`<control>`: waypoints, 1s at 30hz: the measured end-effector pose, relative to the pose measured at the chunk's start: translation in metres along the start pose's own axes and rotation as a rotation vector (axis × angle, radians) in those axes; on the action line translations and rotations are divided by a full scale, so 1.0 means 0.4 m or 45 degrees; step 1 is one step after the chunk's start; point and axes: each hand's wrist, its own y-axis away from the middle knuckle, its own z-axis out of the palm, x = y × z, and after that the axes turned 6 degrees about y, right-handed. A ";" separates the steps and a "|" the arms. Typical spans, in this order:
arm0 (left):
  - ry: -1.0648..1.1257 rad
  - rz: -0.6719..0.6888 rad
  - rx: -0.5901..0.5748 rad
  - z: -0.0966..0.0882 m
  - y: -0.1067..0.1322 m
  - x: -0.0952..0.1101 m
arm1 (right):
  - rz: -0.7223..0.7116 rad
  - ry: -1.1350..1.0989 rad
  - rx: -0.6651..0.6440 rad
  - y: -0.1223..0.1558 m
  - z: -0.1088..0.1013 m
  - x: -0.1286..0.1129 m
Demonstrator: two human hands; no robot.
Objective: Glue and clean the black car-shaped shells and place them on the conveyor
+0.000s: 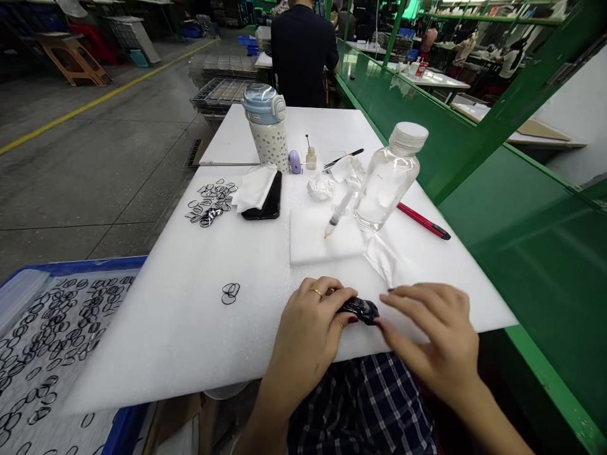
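Observation:
Near the table's front edge, my left hand (310, 335) grips a glossy black object (363, 309) between thumb and fingers; its kind cannot be made out. My right hand (434, 335) is just to the right, fingers stretched apart and the thumb tip at or close to the object's right end. A crumpled white cloth (382, 256) lies just beyond the right fingers. Left of my hands, a few thin black rings (231, 293) rest on the white foam sheet (190, 335). Behind the hands, a syringe (337, 216) with an amber tip lies on a foam pad (310, 243).
A clear bottle (386, 180), a red pen-like tool (423, 221), a spotted tumbler (269, 136) and a black phone (268, 202) stand or lie farther back. More rings (208, 205) are piled at left. A blue tray (128, 430) of rings sits below left; a green partition (535, 234) borders the right.

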 end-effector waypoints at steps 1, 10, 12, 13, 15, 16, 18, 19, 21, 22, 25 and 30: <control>-0.004 0.007 0.001 0.000 -0.001 0.001 | -0.006 -0.022 -0.007 0.013 0.009 -0.015; -0.017 0.019 -0.008 -0.004 0.000 0.001 | 0.001 -0.021 0.060 0.044 0.057 -0.054; 0.001 0.009 -0.016 -0.006 0.002 0.001 | -0.013 -0.025 0.065 0.045 0.056 -0.053; 0.016 0.004 -0.016 -0.007 0.003 0.000 | -0.019 -0.050 0.056 0.047 0.055 -0.053; 0.055 -0.006 -0.016 -0.008 0.008 -0.005 | -0.016 -0.140 -0.003 0.050 0.054 -0.051; 0.077 -0.010 -0.013 -0.008 0.010 -0.007 | -0.003 -0.187 -0.040 0.051 0.054 -0.049; 0.121 -0.011 0.008 -0.009 0.013 -0.011 | 0.048 -0.249 -0.105 0.052 0.055 -0.045; 0.142 -0.011 0.022 -0.010 0.014 -0.013 | 0.077 -0.258 -0.132 0.051 0.057 -0.044; 0.179 -0.018 0.046 -0.011 0.015 -0.014 | 0.126 -0.272 -0.203 0.045 0.061 -0.047; 0.190 -0.024 0.057 -0.012 0.016 -0.014 | 0.143 -0.289 -0.247 0.041 0.063 -0.052; 0.197 -0.027 0.105 -0.017 0.020 -0.016 | 0.133 -0.347 -0.344 0.023 0.060 -0.064; 0.217 -0.025 0.227 -0.023 0.036 -0.031 | 0.302 -0.221 -0.130 0.061 -0.014 0.045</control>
